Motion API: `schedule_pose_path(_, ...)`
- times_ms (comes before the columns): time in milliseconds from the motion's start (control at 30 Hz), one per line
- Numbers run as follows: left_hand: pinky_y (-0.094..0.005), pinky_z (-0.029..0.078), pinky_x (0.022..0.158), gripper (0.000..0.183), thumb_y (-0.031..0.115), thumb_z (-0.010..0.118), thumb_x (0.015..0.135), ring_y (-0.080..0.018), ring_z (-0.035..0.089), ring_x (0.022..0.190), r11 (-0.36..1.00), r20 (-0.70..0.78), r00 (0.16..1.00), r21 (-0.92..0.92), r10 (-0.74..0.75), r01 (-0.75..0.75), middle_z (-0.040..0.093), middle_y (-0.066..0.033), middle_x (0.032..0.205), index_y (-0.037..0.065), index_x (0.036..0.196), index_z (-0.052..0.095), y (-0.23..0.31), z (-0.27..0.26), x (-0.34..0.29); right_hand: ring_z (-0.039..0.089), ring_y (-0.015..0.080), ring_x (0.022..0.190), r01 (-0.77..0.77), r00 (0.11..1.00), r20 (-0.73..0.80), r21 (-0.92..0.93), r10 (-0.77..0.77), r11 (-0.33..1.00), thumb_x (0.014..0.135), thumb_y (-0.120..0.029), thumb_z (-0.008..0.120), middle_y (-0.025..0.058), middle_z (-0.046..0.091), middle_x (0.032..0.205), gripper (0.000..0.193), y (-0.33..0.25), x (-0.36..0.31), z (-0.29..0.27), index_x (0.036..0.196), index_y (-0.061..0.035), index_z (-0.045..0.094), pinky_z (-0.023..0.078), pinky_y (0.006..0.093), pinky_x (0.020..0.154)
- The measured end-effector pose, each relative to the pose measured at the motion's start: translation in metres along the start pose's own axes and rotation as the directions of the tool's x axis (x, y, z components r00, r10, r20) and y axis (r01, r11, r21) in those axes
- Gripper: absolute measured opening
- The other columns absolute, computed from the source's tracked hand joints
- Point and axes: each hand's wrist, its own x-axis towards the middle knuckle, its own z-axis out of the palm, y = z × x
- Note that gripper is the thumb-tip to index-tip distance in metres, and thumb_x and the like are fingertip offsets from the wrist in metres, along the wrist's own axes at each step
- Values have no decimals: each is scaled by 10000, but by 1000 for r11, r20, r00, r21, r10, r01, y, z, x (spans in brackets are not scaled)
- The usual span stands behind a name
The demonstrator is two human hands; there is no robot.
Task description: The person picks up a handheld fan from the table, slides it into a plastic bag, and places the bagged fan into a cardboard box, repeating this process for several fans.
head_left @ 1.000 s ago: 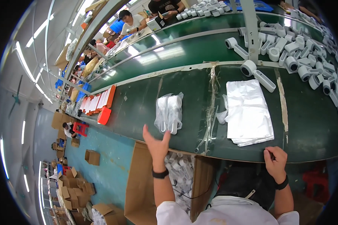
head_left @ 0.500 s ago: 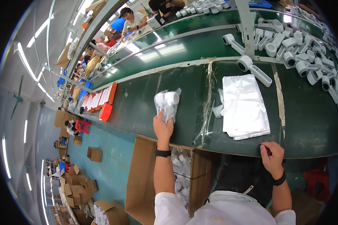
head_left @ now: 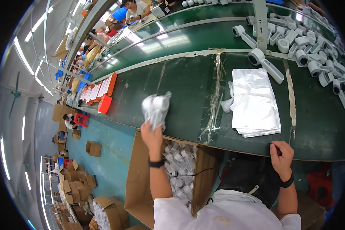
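Grip the clear bag of white parts (head_left: 156,108) low at its near end, catching contents as well as film, or risk letting parts slide; tilt gently and avoid snagging plastic on the front edge of the worktop (head_left: 189,111). See left hand (head_left: 152,138) clamped on the near end of the bag with fingers curled in, near the front edge, just beyond the open carton (head_left: 137,174); too blurred to tell whether bag touching worktop or lifted off. Further right, find a stack of flat white plastic (head_left: 255,101), untouched. Last, see right hand (head_left: 282,157) well apart from left, with fingers loosely curled, at the front edge; apparently holding nothing, though with palm hidden.
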Motion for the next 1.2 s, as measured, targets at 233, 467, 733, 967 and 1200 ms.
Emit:
schedule_pose_path(233,-403,434,939,439,100,733,768,-338,565,1059,898,-311,842,-156,-440,411,579,-199,1137,-62,1146,580,-57,-56,-116,484,143,517,-4,1000,2,-29,4,1000,812,24,659,71,555,666,41,-1,0,1,847,21,637,359,264,480)
schedule_pose_path(467,-387,470,869,491,166,782,724,-282,621,967,593,124,623,-213,-772,777,655,-185,1078,-77,1113,605,-155,39,-239,488,161,498,14,1000,-21,-51,-15,999,794,28,672,71,551,646,49,-1,1,4,829,17,640,364,276,471)
schedule_pose_path(733,-423,439,973,742,302,798,703,-414,570,1123,823,228,790,141,-568,551,587,-301,1195,-128,1232,505,-157,141,-237,502,144,522,-6,999,-36,-58,4,998,812,6,661,77,556,662,32,-3,-1,1,837,14,644,376,263,486)
schedule_pose_path(967,-419,475,904,546,269,718,753,-398,614,988,885,168,878,-49,-449,463,641,-277,1057,-110,1124,591,-163,118,-209,591,230,548,38,998,-53,-84,-43,996,756,-73,706,61,604,648,34,-5,4,0,756,-72,672,471,321,502)
schedule_pose_path(1200,-301,484,783,191,7,572,881,-188,567,877,832,-242,871,-482,-428,275,617,-104,989,-34,1068,584,17,18,-94,624,182,604,32,999,18,-66,-31,997,799,-137,707,43,638,696,71,2,-2,-14,848,-86,699,496,296,542)
